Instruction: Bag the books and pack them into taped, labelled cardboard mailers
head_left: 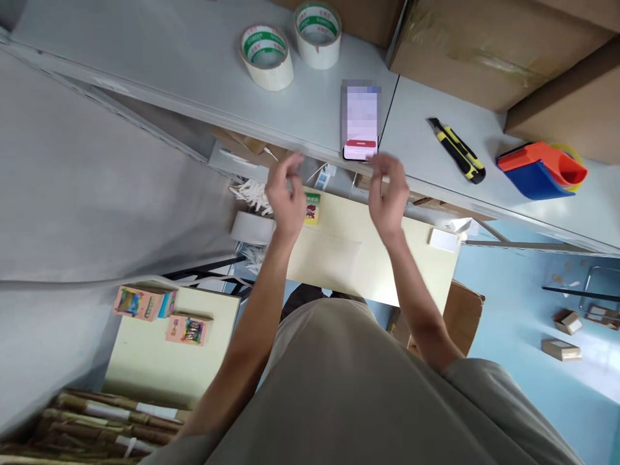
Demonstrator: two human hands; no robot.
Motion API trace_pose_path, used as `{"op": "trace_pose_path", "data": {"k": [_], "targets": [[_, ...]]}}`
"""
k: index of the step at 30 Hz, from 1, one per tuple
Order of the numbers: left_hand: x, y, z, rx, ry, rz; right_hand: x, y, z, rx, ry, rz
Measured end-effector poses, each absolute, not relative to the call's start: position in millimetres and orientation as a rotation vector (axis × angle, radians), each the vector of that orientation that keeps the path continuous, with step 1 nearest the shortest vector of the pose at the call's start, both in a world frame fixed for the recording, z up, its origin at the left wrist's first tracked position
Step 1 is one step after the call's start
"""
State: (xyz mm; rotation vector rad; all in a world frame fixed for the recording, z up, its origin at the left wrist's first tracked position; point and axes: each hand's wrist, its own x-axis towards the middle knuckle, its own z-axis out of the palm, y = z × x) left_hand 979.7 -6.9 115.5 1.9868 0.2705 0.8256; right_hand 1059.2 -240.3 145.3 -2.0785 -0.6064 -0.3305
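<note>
My left hand (pixel 287 197) is raised before the front edge of the grey shelf (pixel 184 84), its fingers bent and apart from the thumb. Nothing shows in it. My right hand (pixel 389 194) is held up in the same way, its fingers curled with a gap to the thumb and no object visible between them. Both hands are slightly blurred. Closest to the right fingertips is a phone (pixel 361 123) lying on the shelf with its screen lit and partly pixelated. Below and between the hands, a small green and yellow booklet (pixel 312 208) lies on a pale yellow table (pixel 334 258).
Two tape rolls (pixel 266 58) stand on the shelf, left of the phone. Rightward lie a yellow-black utility knife (pixel 458 152) and an orange-blue tape dispenser (pixel 540 169). Cardboard boxes (pixel 484 51) line the back. Pink booklets (pixel 188 329) rest on another table at lower left.
</note>
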Motion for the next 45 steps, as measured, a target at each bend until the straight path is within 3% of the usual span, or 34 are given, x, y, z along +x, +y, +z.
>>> {"op": "trace_pose_path", "data": {"k": [5,8,10,18,26,33,41,45], "targets": [[850,-11,3,2.216,0.863,0.139,927,-286,49,-2.389,-0.085,0.433],[806,-26,-34,2.288,0.860,-0.244,883,-298,0,-2.504,0.274,0.840],[792,-38,-44,2.312,0.787,-0.360,867,-297,-18,-2.508,0.439,0.916],[783,-38,-59,2.276,0.690,-0.352,851,-275,-38,-2.545,0.766,0.577],[781,-24,-66,2.158,0.747,-0.231,834,-260,-14,-2.553,0.676,0.596],[781,-13,-58,1.894,0.805,-0.163,830,-242,43,-2.639,0.211,0.244],[802,-11,-21,1.680,0.742,0.148,831,-224,135,-2.355,-0.123,-0.123],[816,-20,10,1.578,0.583,0.269,841,-259,195,-2.255,-0.133,-0.203]]}}
